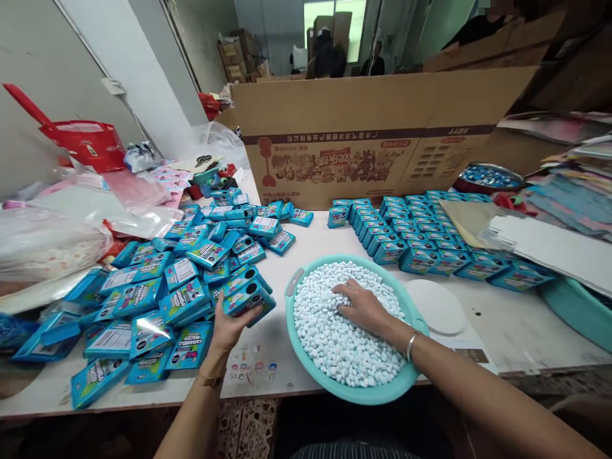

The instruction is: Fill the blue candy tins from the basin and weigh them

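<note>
My left hand [228,328] is closed around what look like two blue candy boxes [248,294], held side by side and tilted, with dark round marks on their ends. Under and behind them spreads a loose pile of similar blue boxes [184,299]. My right hand [363,307] reaches into a turquoise basin [351,395] full of small pale candies [335,350]. Its fingers curl into the candies, and the fingertips are partly buried. A silvery bracelet circles that wrist.
Rows of upright blue boxes [415,236] stand behind the basin on the right. A large cardboard carton [329,108] closes off the back. To the basin's right lies a round white lid-like disc [437,306]. Plastic bags [52,239] and a red bucket [90,143] occupy the left; people are beyond.
</note>
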The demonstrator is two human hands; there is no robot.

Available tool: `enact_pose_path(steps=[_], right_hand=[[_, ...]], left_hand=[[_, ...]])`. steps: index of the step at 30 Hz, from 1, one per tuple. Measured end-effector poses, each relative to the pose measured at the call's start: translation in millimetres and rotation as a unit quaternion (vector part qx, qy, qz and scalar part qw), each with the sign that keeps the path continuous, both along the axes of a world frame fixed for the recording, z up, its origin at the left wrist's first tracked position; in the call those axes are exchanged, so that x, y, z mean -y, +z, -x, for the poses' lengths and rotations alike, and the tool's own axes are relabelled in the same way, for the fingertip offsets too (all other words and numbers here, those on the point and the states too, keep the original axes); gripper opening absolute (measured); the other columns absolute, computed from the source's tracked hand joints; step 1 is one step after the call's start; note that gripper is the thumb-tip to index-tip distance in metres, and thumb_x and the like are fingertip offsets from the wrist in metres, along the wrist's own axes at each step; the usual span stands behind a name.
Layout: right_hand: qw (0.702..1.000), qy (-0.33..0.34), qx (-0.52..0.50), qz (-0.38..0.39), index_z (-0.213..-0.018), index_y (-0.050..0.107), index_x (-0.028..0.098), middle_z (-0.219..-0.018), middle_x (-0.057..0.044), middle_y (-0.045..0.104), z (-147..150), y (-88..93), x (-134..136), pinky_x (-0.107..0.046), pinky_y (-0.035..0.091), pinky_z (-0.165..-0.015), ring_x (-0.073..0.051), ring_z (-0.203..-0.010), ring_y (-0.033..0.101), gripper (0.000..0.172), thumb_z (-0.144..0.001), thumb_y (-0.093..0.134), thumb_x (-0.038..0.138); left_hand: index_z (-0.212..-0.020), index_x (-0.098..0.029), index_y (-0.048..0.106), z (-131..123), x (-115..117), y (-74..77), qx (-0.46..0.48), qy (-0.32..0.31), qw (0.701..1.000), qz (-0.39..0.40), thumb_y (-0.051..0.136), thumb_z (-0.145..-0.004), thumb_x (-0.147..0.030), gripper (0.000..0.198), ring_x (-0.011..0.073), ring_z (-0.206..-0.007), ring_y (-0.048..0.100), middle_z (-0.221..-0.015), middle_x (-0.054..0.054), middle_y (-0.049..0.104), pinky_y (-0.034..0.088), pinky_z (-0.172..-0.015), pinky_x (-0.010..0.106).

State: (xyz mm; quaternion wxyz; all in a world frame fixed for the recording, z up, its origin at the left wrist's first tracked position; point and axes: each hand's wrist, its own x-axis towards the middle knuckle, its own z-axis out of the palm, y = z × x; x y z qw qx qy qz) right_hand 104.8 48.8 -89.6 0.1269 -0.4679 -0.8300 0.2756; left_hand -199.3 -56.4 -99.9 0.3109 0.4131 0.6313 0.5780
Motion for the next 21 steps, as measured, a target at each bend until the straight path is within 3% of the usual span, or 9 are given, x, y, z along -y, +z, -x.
enact_pose_path(steps=[2,4,7,9,11,16,18,21], right_hand=[[0.992,-0.046,-0.108,0.048,-0.097,0.071,0.023,-0.100,-0.005,0.066,-3,1.6,-6,-0.036,0.048,-0.086,-0.024,-0.094,0.063,0.027,-0.073,0.059,0.019],[0.962,-0.109,-0.215,0.125,-0.085,0.069,0.023,-0.082,-0.001,0.065,-7,6.3,-9,-0.032,0.048,-0.072,-0.020,-0.078,0.061,0.018,-0.069,0.061,0.023],[0.873,-0.207,-0.345,0.275,-0.090,0.067,0.023,-0.068,0.004,0.059,-12,21.2,-6,-0.022,0.036,-0.048,-0.013,-0.056,0.052,0.026,-0.065,0.067,0.030],[0.803,-0.240,-0.429,0.336,-0.096,0.065,0.023,-0.071,0.004,0.062,-12,34.1,-3,-0.018,0.029,-0.043,-0.010,-0.052,0.051,0.034,-0.063,0.072,0.032],[0.743,-0.249,-0.517,0.345,-0.095,0.063,0.023,-0.073,0.003,0.064,-9,46.4,0,-0.016,0.028,-0.041,-0.008,-0.051,0.052,0.038,-0.061,0.076,0.032],[0.605,-0.263,-0.697,0.280,-0.090,0.060,0.024,-0.065,0.007,0.062,10,65.0,-1,-0.022,0.048,-0.053,-0.012,-0.058,0.060,0.040,-0.055,0.080,0.026],[0.576,-0.259,-0.734,0.250,-0.087,0.060,0.023,-0.065,0.007,0.063,18,67.6,-1,-0.023,0.051,-0.059,-0.012,-0.061,0.062,0.039,-0.053,0.080,0.024],[0.567,-0.242,-0.755,0.222,-0.085,0.061,0.022,-0.069,0.006,0.066,24,69.9,0,-0.022,0.050,-0.063,-0.011,-0.065,0.064,0.034,-0.057,0.080,0.024]], left_hand=[[-0.119,-0.020,0.050,-19,1,34.2,-0.013,-0.025,0.999,-0.040,0.088,-0.058,-0.049,0.077,0.0298,-0.098,0.070,-0.109,0.008,0.071,0.058,-0.092,0.048],[-0.123,-0.021,0.047,-43,-2,61.0,-0.052,-0.088,0.994,-0.045,0.086,-0.061,-0.042,0.075,0.0280,-0.099,0.069,-0.112,0.008,0.069,0.058,-0.092,0.046],[-0.124,-0.021,0.047,-80,-15,79.3,-0.174,-0.168,0.970,-0.023,0.079,-0.065,-0.028,0.067,0.0279,-0.105,0.066,-0.115,0.009,0.066,0.054,-0.095,0.046],[-0.119,-0.020,0.050,-101,-27,79.0,-0.255,-0.197,0.947,-0.009,0.073,-0.064,-0.022,0.060,0.0298,-0.107,0.063,-0.115,0.010,0.064,0.053,-0.095,0.045],[-0.116,-0.020,0.051,-116,-38,74.0,-0.318,-0.214,0.924,0.004,0.070,-0.061,-0.019,0.058,0.0320,-0.107,0.061,-0.114,0.011,0.062,0.052,-0.093,0.046],[-0.110,-0.020,0.052,-142,-48,62.9,-0.379,-0.215,0.899,0.037,0.072,-0.061,-0.022,0.053,0.0337,-0.103,0.059,-0.109,0.011,0.061,0.052,-0.088,0.048],[-0.112,-0.020,0.051,-148,-48,60.0,-0.364,-0.201,0.909,0.038,0.072,-0.063,-0.025,0.054,0.0337,-0.104,0.060,-0.111,0.012,0.060,0.052,-0.088,0.047],[-0.119,-0.020,0.048,-153,-49,54.4,-0.325,-0.176,0.929,0.007,0.071,-0.066,-0.024,0.058,0.0333,-0.110,0.059,-0.116,0.012,0.059,0.051,-0.092,0.047]])
